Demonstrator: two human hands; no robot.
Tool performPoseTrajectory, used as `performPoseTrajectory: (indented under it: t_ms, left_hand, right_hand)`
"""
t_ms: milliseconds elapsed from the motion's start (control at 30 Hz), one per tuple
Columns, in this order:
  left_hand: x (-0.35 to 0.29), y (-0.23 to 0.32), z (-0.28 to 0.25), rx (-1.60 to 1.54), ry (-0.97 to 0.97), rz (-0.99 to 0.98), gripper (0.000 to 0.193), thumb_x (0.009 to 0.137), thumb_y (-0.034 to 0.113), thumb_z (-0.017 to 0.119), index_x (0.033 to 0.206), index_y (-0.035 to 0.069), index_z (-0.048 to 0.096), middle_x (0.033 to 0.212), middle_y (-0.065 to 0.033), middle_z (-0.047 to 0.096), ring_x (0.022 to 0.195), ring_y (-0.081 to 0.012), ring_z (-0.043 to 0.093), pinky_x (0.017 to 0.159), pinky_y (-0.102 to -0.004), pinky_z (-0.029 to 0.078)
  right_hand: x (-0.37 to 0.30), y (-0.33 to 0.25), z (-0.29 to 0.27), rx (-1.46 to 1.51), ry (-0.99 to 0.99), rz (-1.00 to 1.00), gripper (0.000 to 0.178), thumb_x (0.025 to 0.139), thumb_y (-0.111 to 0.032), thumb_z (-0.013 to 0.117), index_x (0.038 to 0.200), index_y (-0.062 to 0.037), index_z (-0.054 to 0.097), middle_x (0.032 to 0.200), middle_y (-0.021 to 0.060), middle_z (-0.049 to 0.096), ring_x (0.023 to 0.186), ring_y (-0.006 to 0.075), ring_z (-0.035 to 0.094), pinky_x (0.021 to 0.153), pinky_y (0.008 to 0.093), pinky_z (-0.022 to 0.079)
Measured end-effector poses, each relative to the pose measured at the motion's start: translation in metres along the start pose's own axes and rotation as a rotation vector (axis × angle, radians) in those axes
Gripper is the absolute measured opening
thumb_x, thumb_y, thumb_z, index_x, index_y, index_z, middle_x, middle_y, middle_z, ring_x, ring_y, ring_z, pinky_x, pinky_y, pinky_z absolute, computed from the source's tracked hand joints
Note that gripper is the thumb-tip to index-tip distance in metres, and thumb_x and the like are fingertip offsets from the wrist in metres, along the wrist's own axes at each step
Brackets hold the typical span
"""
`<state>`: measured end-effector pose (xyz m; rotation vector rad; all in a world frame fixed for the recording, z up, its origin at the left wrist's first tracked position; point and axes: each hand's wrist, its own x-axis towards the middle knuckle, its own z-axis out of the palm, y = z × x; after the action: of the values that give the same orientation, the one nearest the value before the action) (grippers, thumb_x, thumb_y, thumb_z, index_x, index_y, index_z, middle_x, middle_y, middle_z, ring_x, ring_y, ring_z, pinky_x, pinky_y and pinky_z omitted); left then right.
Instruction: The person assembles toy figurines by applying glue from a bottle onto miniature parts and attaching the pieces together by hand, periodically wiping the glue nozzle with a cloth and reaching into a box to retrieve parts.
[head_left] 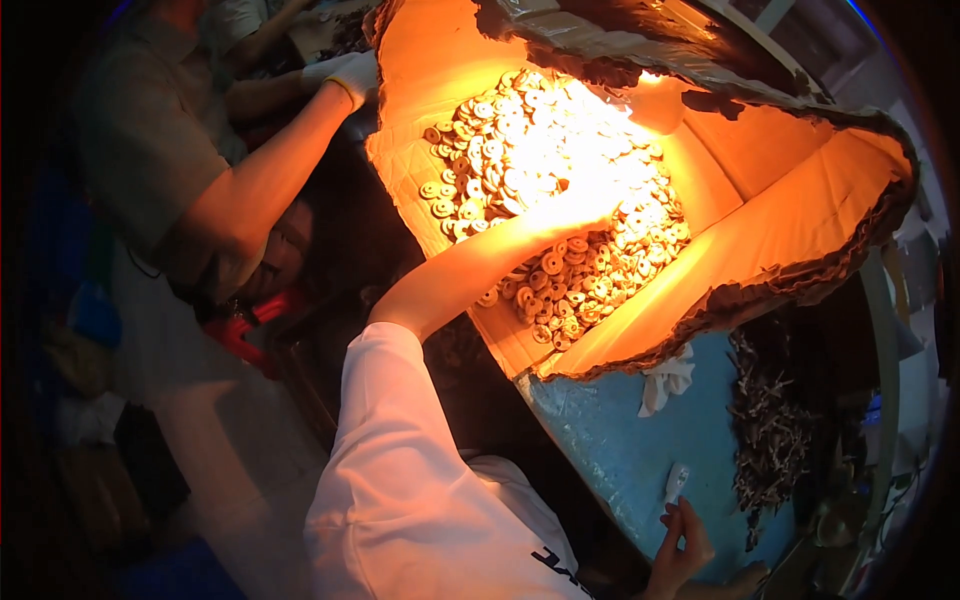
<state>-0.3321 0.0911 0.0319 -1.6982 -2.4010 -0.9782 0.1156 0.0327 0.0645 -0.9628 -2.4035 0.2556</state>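
My left arm, in a white sleeve, reaches over a torn cardboard box [800, 245]. My left hand [590, 208] is in among a heap of small round discs with centre holes [565, 290]. Strong lamp glare washes it out, so its fingers and anything in them cannot be made out. Low on the right, over a blue tabletop [600, 430], my right hand [685, 548] has its fingers drawn together at the end of a small, narrow white piece [677, 482]. The exact kind of that piece is too small to tell.
A pile of dark, thin metal-looking parts [770, 430] lies on the blue tabletop's right side. Crumpled white cloth or paper [667, 380] rests beside the box. A co-worker's white-gloved hand [352, 78] is at upper left, above a red object [245, 335]. The box's edges are ragged.
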Motion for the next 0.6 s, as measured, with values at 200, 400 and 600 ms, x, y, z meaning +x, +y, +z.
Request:
performPoseTrajectory:
  t_ms: [200, 400, 600]
  left_hand:
    - [-0.019, 0.0, -0.01, -0.023, -0.043, -0.027, 0.02, 0.073, 0.026, 0.058, 0.086, 0.013, 0.065, 0.069, -0.0112, 0.061, 0.064, -0.0276, 0.059, 0.058, -0.0362, 0.047]
    - [-0.024, -0.014, -0.029, -0.061, -0.093, -0.13, 0.025, 0.071, 0.031, 0.058, 0.089, 0.014, 0.065, 0.075, -0.0106, 0.065, 0.066, -0.0241, 0.062, 0.062, -0.0337, 0.049]
    - [-0.132, 0.052, -0.069, -0.215, 0.503, 0.111, 0.014, 0.064, -0.002, 0.069, 0.07, 0.003, 0.057, 0.068, -0.0079, 0.056, 0.064, -0.0238, 0.054, 0.059, -0.0316, 0.044]
  right_hand:
    - [-0.002, 0.0, 0.0, 0.008, -0.014, 0.003, 0.017, 0.084, -0.002, 0.057, 0.099, -0.0014, 0.064, 0.075, 0.0114, 0.065, 0.064, 0.0182, 0.064, 0.056, 0.0275, 0.049]
    - [-0.005, -0.005, -0.002, -0.006, -0.02, 0.012, 0.017, 0.084, -0.002, 0.057, 0.099, -0.0019, 0.064, 0.076, 0.0114, 0.065, 0.065, 0.0191, 0.064, 0.058, 0.0275, 0.049]
    - [0.001, 0.014, 0.003, 0.079, 0.018, 0.068, 0.021, 0.076, 0.007, 0.057, 0.096, 0.0006, 0.062, 0.071, 0.0103, 0.062, 0.06, 0.0207, 0.06, 0.052, 0.0297, 0.045]
